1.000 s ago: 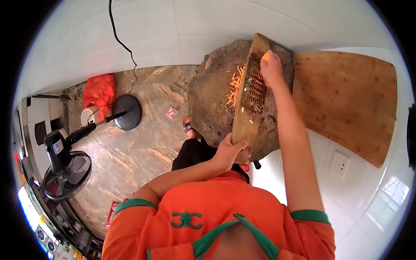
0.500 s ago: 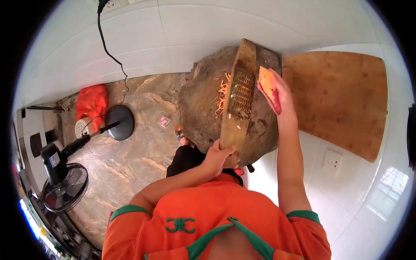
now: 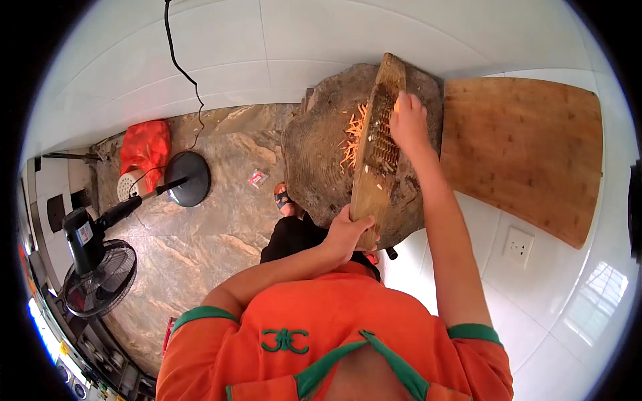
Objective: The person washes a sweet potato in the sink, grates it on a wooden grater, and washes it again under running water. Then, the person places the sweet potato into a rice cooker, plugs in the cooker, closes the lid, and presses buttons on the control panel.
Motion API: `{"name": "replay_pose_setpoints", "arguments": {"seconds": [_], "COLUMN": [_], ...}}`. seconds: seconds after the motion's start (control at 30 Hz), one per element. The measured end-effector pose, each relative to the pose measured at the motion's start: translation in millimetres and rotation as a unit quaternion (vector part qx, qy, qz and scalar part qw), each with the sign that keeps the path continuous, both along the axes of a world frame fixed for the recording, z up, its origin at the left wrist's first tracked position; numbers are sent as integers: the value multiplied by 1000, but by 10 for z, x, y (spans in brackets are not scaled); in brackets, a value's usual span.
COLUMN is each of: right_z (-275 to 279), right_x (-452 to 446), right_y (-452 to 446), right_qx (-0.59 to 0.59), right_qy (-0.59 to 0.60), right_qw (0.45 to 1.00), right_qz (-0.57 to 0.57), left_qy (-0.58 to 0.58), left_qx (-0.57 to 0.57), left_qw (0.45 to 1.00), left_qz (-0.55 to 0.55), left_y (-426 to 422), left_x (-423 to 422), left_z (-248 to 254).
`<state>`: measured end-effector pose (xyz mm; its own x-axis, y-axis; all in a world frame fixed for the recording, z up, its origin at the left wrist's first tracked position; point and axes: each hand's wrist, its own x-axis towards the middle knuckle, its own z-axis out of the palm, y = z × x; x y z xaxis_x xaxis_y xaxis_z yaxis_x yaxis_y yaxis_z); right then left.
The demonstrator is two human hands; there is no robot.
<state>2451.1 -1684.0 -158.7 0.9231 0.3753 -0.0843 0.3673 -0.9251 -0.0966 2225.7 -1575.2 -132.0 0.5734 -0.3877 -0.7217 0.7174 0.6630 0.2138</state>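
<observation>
My left hand (image 3: 348, 234) is wrapped round the lower end of a wooden grater board (image 3: 372, 194), which stands tilted on a large round wooden block (image 3: 314, 140). My right hand (image 3: 410, 123) is closed on an orange-fleshed sweet potato (image 3: 397, 105) against the upper part of the metal teeth (image 3: 382, 144); most of the sweet potato is hidden by my fingers. Orange shreds (image 3: 354, 137) lie on the block along the left side of the board. A few pale bits stick to the board below the teeth.
A brown wooden board (image 3: 521, 154) is at the right, by a wall socket (image 3: 518, 247). On the left are a standing fan (image 3: 100, 277), its round black base (image 3: 188, 179) and a red bag (image 3: 146, 150). A small packet (image 3: 257, 178) lies on the tiled floor.
Half a second ago my right hand held the sweet potato off to the right of the board; now it is back against the teeth. My left hand keeps its grip.
</observation>
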Motion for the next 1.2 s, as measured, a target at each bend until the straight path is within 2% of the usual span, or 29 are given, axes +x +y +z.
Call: {"name": "replay_pose_setpoints", "arguments": {"seconds": [0.07,0.1,0.13,0.17,0.2,0.23,0.3,0.33,0.43,0.5,0.57,0.6,0.7,0.73,0.83,0.87,0.97,1.07,1.2], "right_z": [-110,-56,31,87,112,150,277,463,446,414,341,328,365,208,91,112,224,246,222], "right_x": [338,390,463,519,506,480,311,177,98,60,9,-50,-354,-380,-466,-478,-513,-584,-677], "right_y": [6,-25,-50,-89,-125,-187,-354,-294,-438,-486,-548,-512,-194,-220,-188,-189,-67,50,48], "right_qx": [15,168,314,448,642,727,845,866,858,809,710,660,540,495,338,336,213,136,103], "right_qy": [31,93,153,211,262,313,389,385,421,370,337,321,256,245,89,92,75,31,-37], "right_qw": [996,969,911,824,672,558,296,240,236,402,571,634,759,792,926,929,971,988,994], "right_qz": [-80,-153,-219,-276,-262,-250,-216,-213,-179,-219,-236,-244,-259,-259,-146,-127,-74,-64,18], "left_qy": [-3,-3,-3,0,4,6,6,5,8,-4,-3,1,12,13,7,7,11,14,7], "left_qx": [0,-5,-11,-5,0,2,-4,-6,-5,-15,-16,-12,-3,-2,-8,-9,-6,-6,-9], "left_qw": [1000,1000,1000,1000,1000,1000,1000,1000,1000,1000,1000,1000,1000,1000,1000,1000,1000,1000,1000], "left_qz": [-4,-6,-7,-5,-3,-3,-8,-10,-11,-3,0,-2,-3,-3,-4,-3,-4,1,9], "left_y": [23,30,42,49,55,62,61,54,87,77,78,76,56,52,61,54,48,41,41], "left_x": [27,14,18,19,15,22,9,11,36,21,4,17,12,12,21,20,8,32,25], "left_z": [5,2,-3,-5,-7,-11,-57,-69,16,-18,-28,-19,-30,-37,-10,-20,-34,-13,-48]}}
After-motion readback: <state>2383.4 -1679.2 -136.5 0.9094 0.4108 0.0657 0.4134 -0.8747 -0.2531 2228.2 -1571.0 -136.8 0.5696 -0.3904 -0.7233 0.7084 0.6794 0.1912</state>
